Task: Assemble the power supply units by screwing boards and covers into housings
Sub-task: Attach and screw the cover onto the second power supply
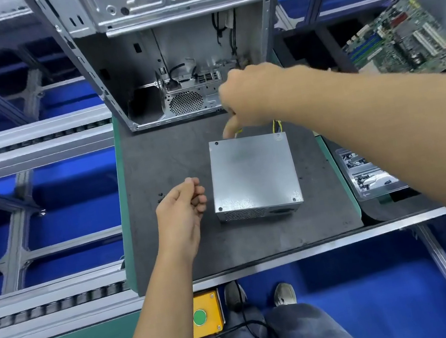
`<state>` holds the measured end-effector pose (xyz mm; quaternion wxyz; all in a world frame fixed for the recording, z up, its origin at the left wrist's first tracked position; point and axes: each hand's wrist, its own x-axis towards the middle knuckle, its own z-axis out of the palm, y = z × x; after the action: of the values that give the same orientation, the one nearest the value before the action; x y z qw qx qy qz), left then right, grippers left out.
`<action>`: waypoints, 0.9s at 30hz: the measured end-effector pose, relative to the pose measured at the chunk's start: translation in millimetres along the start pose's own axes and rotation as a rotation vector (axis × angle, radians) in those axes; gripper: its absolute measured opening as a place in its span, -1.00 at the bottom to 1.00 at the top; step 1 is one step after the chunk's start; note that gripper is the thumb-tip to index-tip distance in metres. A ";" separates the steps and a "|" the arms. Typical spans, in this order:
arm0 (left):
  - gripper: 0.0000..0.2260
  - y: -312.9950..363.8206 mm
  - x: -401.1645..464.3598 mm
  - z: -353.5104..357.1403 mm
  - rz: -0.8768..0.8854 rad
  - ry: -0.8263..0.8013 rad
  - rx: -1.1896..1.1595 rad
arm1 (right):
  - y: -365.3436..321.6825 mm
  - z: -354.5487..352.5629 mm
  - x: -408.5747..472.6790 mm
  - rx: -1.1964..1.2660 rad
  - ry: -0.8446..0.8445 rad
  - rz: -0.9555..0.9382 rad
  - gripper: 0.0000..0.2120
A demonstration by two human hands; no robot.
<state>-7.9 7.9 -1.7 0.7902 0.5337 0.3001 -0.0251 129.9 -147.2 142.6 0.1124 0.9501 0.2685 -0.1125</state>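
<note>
A closed grey metal power supply unit lies on the dark mat, vent grille toward me, with yellow wires leaving its far side. My right hand hovers over the unit's far edge, fingers curled downward, the thumb tip near the far left corner screw; whether it pinches the wires is hidden. To the left of the unit my left hand floats above the mat with loosely curled fingers and holds nothing visible. Behind the unit stands an open silver computer case.
A few small dark screws lie on the mat left of my left hand. A clear tray of screws sits at the right, a green motherboard beyond it. A roller conveyor runs left. A yellow box with a green button hangs below the bench.
</note>
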 end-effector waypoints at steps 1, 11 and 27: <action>-0.83 -0.3 -0.2 -1.0 -0.001 0.001 0.006 | 2.7 2.5 -0.7 0.040 0.057 0.024 -0.61; -0.76 -17.3 5.0 -5.1 -0.064 0.025 0.020 | 54.3 93.3 -71.0 1.802 0.191 0.648 -0.67; -0.83 -30.3 -2.6 -19.3 -0.004 0.040 -0.203 | -19.6 124.7 -71.9 1.826 0.751 0.518 -0.57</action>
<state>-29.5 10.8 -30.4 0.8340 0.4507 0.3179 0.0144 40.5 -200.0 40.8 -0.7255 0.6758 -0.1158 0.0588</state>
